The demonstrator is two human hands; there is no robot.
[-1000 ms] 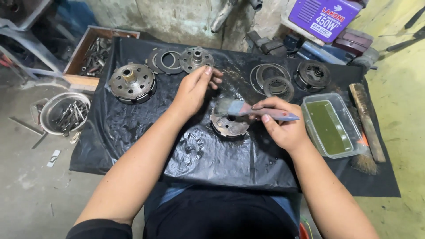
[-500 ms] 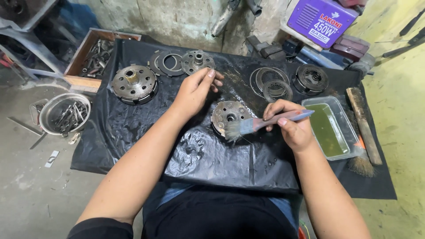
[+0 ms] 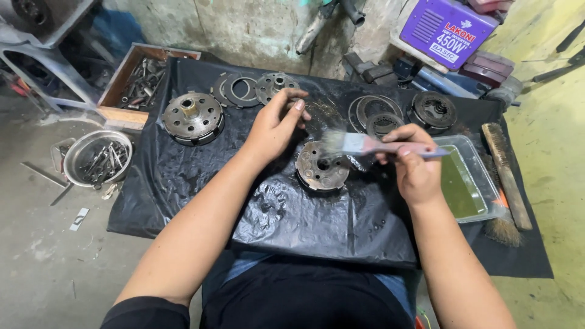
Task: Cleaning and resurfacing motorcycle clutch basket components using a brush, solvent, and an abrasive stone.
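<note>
A round, dark grey metal hub with holes around its face (image 3: 322,166) lies flat on the crumpled black plastic sheet (image 3: 304,219) at the centre of the frame. The right hand (image 3: 414,164) sits just right of the hub, its fingers closed around the pale handle of a flat paintbrush (image 3: 378,145). The brush runs level toward the left, and its blurred bristles hang over the hub's upper right edge; whether they touch it cannot be told. The left hand (image 3: 275,125) is up and left of the hub, near but apart from it, loosely open with fingers curled and nothing in its grip.

Right of the right hand stands a clear rectangular plastic tray holding green liquid (image 3: 466,183). Beyond it, at the right edge of the sheet, lies a long wooden-backed wire brush (image 3: 504,170). In the upper left of the frame rests a large round metal drum with a central boss (image 3: 192,117). Thin flat metal rings (image 3: 234,90) lie above the left hand. At the left, on the concrete floor, a round metal bowl of small tools (image 3: 97,157) sits below a wooden box of parts (image 3: 137,82).
</note>
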